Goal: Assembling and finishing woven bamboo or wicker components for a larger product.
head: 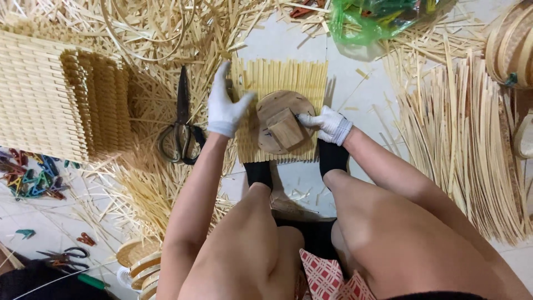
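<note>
A mat of pale bamboo strips [288, 75] lies on the tiled floor, pinned at its near edge by my two black-socked feet [259, 173]. On the mat rests a round wooden disc [277, 105] with a square wooden block [286, 129] on top. My left hand [225, 108], in a white glove, lies flat with spread fingers on the mat's left edge, next to the disc. My right hand [328, 124], also gloved, presses its fingers against the block's right side.
Large dark scissors [182, 122] lie left of the mat among loose bamboo strips. A stack of woven mats [55, 100] stands far left. Coloured clips [30, 178] and small scissors [66, 256] lie lower left. A green plastic bag [377, 19] lies beyond; bamboo slats [461, 144] fill the right.
</note>
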